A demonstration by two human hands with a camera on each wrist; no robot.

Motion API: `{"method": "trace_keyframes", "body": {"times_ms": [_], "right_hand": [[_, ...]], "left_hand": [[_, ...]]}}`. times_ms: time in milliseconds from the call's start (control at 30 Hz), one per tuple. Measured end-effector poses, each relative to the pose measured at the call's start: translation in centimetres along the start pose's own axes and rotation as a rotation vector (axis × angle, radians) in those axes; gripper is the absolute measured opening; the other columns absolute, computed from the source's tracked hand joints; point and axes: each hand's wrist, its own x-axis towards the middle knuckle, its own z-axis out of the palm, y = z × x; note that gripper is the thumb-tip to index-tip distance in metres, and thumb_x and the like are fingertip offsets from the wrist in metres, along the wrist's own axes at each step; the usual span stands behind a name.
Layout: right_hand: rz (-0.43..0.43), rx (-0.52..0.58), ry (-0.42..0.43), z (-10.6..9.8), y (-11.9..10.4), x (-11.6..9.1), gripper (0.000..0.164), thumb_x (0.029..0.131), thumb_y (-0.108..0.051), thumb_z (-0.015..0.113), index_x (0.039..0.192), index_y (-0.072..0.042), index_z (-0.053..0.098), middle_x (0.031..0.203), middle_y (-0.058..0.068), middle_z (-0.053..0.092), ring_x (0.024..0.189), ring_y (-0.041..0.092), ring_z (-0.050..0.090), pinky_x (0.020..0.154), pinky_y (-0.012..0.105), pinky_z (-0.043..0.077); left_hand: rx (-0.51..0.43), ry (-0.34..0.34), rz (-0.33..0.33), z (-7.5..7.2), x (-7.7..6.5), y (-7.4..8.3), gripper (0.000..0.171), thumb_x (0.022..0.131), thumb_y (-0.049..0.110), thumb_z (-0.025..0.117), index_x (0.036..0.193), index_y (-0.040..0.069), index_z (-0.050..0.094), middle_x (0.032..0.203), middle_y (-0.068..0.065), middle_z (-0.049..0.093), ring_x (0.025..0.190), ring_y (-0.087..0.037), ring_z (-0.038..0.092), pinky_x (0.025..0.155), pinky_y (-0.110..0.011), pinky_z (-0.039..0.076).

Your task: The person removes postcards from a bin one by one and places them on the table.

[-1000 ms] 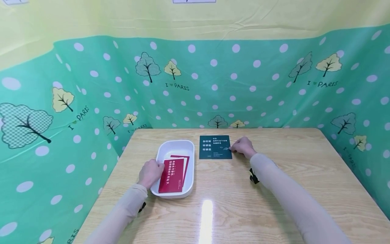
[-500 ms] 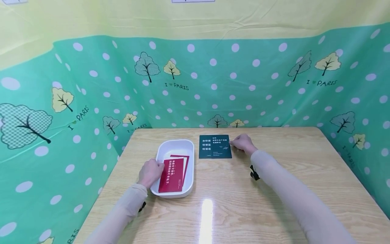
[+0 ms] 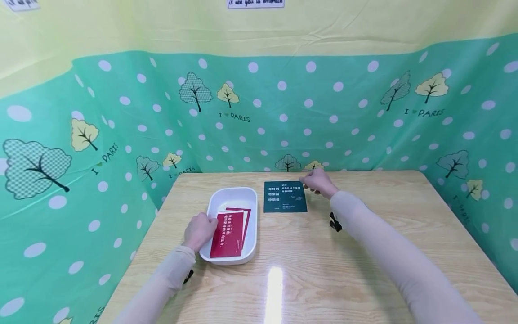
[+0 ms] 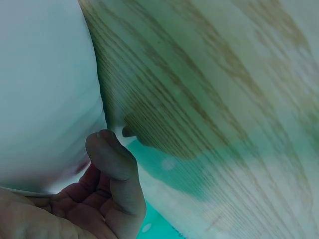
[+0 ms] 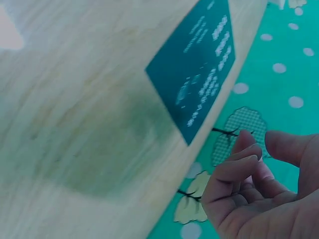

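In the head view my left hand [image 3: 199, 230] grips the left rim of a white plastic basin [image 3: 234, 196], with the thumb over the inner side. The left wrist view shows fingers bent against the basin's outer wall [image 4: 45, 89]. Red cards [image 3: 227, 236] with white lettering lie in the basin, a white one showing between them. A dark green card [image 3: 285, 204] with white print lies flat on the table to the basin's right. My right hand [image 3: 319, 182] is at that card's upper right corner; in the right wrist view its fingers are loosely bent, holding nothing, apart from the card.
The light wood table [image 3: 344, 270] meets a green polka-dot curtain [image 3: 348, 117] at its far edge and sides. Black straps show at both wrists, and a bright light reflection [image 3: 275, 288] lies on the table front.
My right hand has moved up along the green card's right edge to its upper corner and come away from it. The left hand, basin and cards stay in place.
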Motion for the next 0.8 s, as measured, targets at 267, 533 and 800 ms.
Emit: {"method": "trace_keyframes", "body": {"times_ms": [267, 533, 800], "right_hand": [[-0.068, -0.013, -0.016, 0.1, -2.8, -1.0, 0.043, 0.106, -0.028, 0.063, 0.067, -0.011, 0.056, 0.07, 0.004, 0.061, 0.059, 0.018, 0.046, 0.056, 0.032, 0.041], [-0.108, -0.046, -0.016, 0.5, -5.4, -1.6, 0.041, 0.106, -0.032, 0.063, 0.073, -0.009, 0.066, 0.076, 0.006, 0.066, 0.052, 0.013, 0.041, 0.056, 0.032, 0.042], [-0.148, -0.038, -0.044, 1.5, -7.4, -2.5, 0.039, 0.107, -0.03, 0.063, 0.074, -0.009, 0.067, 0.082, 0.007, 0.071, 0.051, 0.013, 0.042, 0.053, 0.029, 0.039]], "left_hand": [[0.002, -0.003, -0.001, -0.1, -0.2, 0.2, 0.028, 0.103, 0.025, 0.055, 0.091, 0.001, 0.063, 0.079, -0.012, 0.062, 0.069, -0.024, 0.064, 0.057, -0.032, 0.056], [0.021, 0.0, -0.004, -0.1, 0.0, 0.0, 0.03, 0.103, 0.025, 0.056, 0.081, 0.006, 0.06, 0.075, -0.011, 0.06, 0.067, -0.023, 0.062, 0.056, -0.031, 0.053], [0.036, 0.003, 0.014, 0.1, 0.1, 0.0, 0.031, 0.103, 0.026, 0.056, 0.081, 0.005, 0.061, 0.074, -0.011, 0.061, 0.067, -0.023, 0.062, 0.056, -0.031, 0.053]]}}
